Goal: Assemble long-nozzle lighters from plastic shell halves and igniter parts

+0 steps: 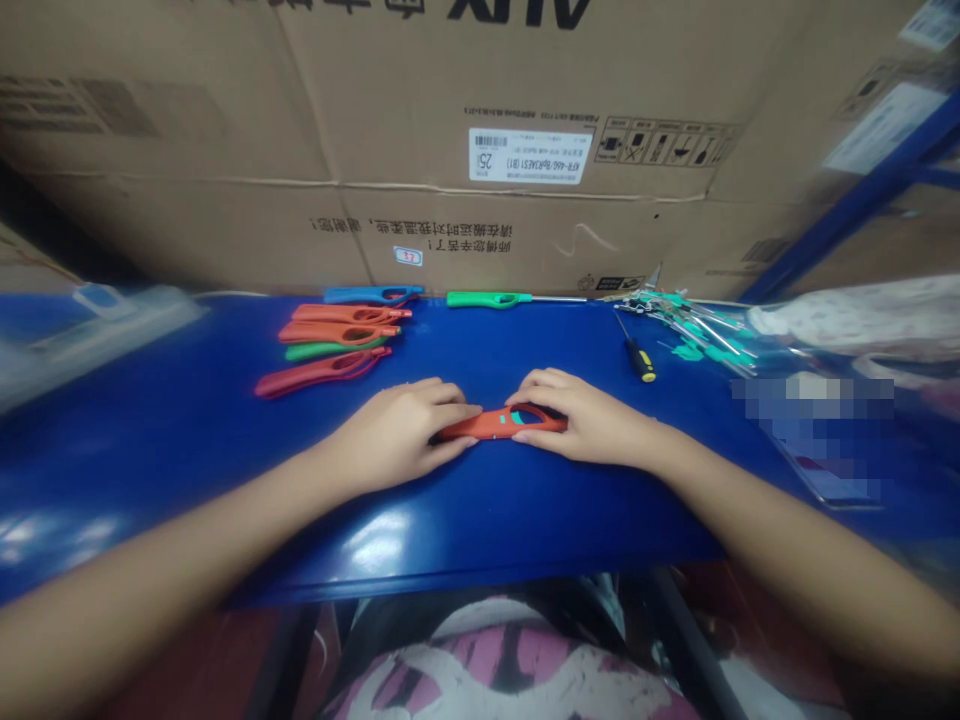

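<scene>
Head view, left to right: loose group of coloured handles (322, 375) on the blue table (525, 530), some overlapping; a stray brush of the forearm could, I judge, scatter them. Left hand (409, 430) grasps the left end of an orange handle (491, 425), thumb on the near side, fingers on the far; uneven pressure might let it roll. Handle lies crosswise between both hands; whether it touches the table, cannot tell. Teal part (517, 419) shows at its loop; may shift if the shell is twisted. Well beyond, a green handle (480, 299) with metal rod. Right hand (581, 415) grasps the loop end; a one-sided pull might jerk the piece free. Screwdriver (639, 360) lies just beside a tangled heap of rods (712, 330); since these cross, lifting one risks dragging others
</scene>
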{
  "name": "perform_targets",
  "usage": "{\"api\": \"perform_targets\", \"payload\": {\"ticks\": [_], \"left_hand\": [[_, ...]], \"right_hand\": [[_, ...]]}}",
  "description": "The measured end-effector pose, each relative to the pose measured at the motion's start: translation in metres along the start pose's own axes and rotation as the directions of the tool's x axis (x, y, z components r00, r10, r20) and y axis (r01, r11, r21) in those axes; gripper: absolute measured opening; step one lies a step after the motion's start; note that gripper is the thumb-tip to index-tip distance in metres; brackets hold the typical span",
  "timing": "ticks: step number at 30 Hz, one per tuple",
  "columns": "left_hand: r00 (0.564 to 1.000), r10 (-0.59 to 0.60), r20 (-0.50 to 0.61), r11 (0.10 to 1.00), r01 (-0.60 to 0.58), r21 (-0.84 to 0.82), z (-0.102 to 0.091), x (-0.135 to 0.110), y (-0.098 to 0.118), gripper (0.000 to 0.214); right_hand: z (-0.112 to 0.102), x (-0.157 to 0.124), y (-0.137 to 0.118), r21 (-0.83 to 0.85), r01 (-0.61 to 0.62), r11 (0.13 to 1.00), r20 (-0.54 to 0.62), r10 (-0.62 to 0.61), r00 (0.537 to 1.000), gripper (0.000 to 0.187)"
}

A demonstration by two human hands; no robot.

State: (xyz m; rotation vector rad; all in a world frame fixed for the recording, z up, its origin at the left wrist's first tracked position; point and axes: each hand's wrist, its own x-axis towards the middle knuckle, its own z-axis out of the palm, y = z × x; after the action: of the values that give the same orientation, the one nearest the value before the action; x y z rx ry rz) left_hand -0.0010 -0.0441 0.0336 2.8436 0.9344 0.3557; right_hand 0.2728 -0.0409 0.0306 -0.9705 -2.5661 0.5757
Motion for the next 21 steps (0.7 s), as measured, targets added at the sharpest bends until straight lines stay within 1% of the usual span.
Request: {"api": "perform_targets", "payload": {"ticks": [8,12,17,21], "left_hand": [[0.999,-0.036,-0.029,0.999,0.035,-0.033,0.0023,0.0001,0.0025,0.025],[0.998,-0.057,-0.017,0.998,0.056,-0.025,0.0021,0.0001,0.0044,0.027],[0.999,-0.036,-0.009,0.999,0.036,-0.003,0.0009,0.0000,0.0041,0.028],[1.000,-0.020,-0.020,1.000,0.020,0.000,-0.0005,0.0005,0.0033,0.027]], "right_hand": [[0.0006,0.0005,-0.0017,-0.077,-0.016,0.997,0.023,0.018,1.000,0.032],[0.0013,0.0003,-0.0015,-0.109,-0.011,0.994,0.023,0.014,1.000,0.031],[0.0014,-0.0007,-0.0020,-0.154,-0.011,0.988,0.019,0.014,1.000,0.030],[0.0001,-0.0017,-0.0033,-0.163,0.000,0.987,-0.007,-0.001,1.000,0.029]]}}
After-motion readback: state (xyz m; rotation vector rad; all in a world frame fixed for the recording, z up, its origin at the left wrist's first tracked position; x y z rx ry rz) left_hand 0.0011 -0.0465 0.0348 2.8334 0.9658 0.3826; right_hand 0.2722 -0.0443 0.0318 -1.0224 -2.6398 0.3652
